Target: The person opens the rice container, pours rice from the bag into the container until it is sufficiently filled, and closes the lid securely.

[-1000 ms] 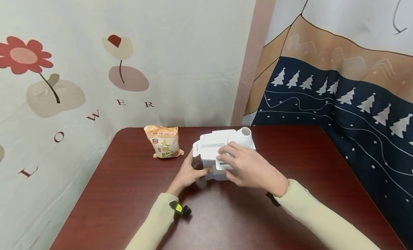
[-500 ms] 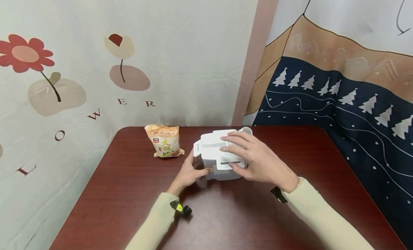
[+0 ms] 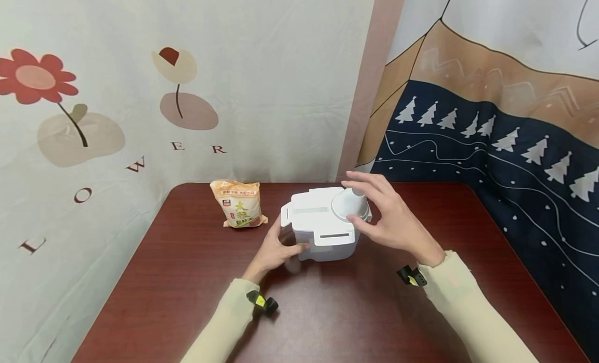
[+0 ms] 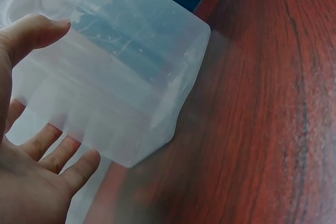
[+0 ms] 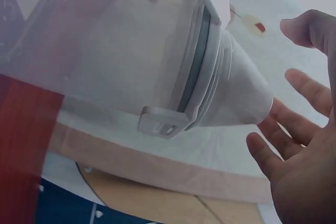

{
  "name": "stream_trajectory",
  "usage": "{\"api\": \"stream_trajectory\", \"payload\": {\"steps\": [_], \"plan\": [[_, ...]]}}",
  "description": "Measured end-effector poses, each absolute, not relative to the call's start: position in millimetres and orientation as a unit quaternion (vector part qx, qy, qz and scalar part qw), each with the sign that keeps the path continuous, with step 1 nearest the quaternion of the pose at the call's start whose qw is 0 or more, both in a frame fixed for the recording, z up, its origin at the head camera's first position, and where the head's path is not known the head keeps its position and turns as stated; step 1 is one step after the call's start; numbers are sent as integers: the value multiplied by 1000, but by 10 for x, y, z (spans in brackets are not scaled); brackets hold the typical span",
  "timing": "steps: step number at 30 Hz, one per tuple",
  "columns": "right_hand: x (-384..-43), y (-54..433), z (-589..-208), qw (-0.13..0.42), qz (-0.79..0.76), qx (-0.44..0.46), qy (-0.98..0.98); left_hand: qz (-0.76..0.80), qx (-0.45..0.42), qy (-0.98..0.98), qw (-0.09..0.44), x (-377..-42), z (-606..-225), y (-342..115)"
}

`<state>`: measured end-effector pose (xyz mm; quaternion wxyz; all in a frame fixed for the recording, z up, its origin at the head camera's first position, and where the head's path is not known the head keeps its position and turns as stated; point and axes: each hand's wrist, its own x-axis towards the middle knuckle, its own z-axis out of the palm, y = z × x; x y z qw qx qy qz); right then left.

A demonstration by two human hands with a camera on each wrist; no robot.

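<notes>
A translucent plastic storage container (image 3: 327, 254) with a white clip-on lid (image 3: 311, 204) stands on the table. My left hand (image 3: 273, 251) holds its left side, thumb on the front wall and fingers round behind. In the left wrist view, the fingers of my left hand (image 4: 37, 177) show past the container's (image 4: 131, 61) edge. A white cone-shaped piece (image 3: 347, 204) sits at the lid's right end. My right hand (image 3: 395, 217) is spread around this cone, fingers apart. In the right wrist view, fingertips are near the cone's (image 5: 236, 87) narrow end; contact is unclear.
An orange and cream plastic food bag (image 3: 238, 204) stands to the left of the container on the dark red table (image 3: 187, 290). Printed curtains (image 3: 281, 82) hang behind the table's far edge. Both wrists wear black straps (image 3: 263, 302).
My right hand has left the lid's front clip and moved right and up to the cone, its fingers spreading. The left hand and the container have stayed in place.
</notes>
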<state>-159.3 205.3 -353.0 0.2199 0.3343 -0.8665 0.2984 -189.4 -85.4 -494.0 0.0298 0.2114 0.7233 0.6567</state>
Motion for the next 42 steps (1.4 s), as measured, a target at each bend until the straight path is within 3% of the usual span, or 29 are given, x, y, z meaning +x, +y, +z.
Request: {"api": "stream_trajectory", "payload": {"steps": [5, 13, 18, 37, 42], "plan": [[-1632, 2129, -3563, 196, 340, 303, -868, 658, 203, 725, 15, -1876, -4926, -836], [-1660, 2231, -3634, 99, 441, 239, -859, 660, 147, 736, -30, -1779, -4903, -757], [-1670, 2259, -3654, 68, 469, 204, -856, 668, 136, 731, -36, -1751, -4905, -729], [-1526, 2180, -3755, 120, 462, 198, -856, 677, 183, 711, 47, -1980, -4904, -894], [-1523, 2195, -3776, 117, 461, 201, -856, 681, 199, 704, 45, -1992, -4904, -897]]}}
